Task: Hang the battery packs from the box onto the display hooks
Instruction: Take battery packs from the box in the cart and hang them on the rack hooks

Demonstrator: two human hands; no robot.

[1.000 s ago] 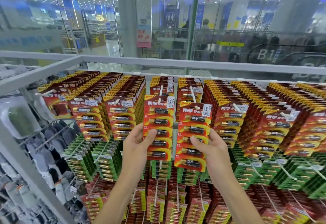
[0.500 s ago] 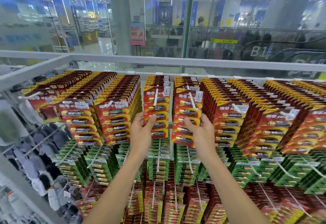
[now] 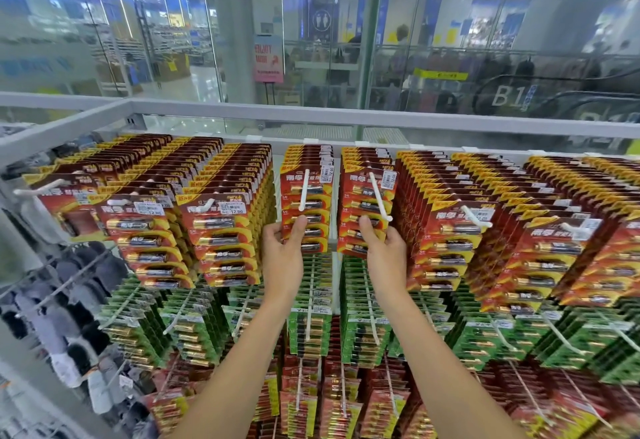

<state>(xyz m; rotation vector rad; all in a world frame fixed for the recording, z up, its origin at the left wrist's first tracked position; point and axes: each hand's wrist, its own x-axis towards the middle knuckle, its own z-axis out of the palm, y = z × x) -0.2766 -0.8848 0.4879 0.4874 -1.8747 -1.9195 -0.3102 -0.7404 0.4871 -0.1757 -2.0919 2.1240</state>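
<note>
Top row, centre: two part-filled stacks of red battery packs, each threaded on its own white peg and hanging upright. Your left hand (image 3: 282,258) pinches the bottom of the left red stack (image 3: 304,205), with the thumb laid across the front pack and the fingers tucked behind, out of sight. The left hook (image 3: 304,191) runs through the top of the stack and its tip juts out over the front pack. Your right hand (image 3: 386,255) grips the right red stack (image 3: 363,196) the same way, thumb on the front and fingers curled round the lower right edge. The right hook (image 3: 379,198) slants down to the right, its tip just above those fingers. The two stacks hang side by side with a narrow gap between them. Neighbouring red stacks (image 3: 221,234) on both sides are fuller and reach further forward. Second row: green packs (image 3: 311,321) on white pegs, partly hidden by your forearms. Third row: lower red packs (image 3: 329,404), blurred. Above the display is a white rail (image 3: 346,116), with a glass wall (image 3: 156,40) and a pink sign (image 3: 268,63) behind it. At far left are grey goods (image 3: 69,300) on wire pegs, too blurred to identify.
</note>
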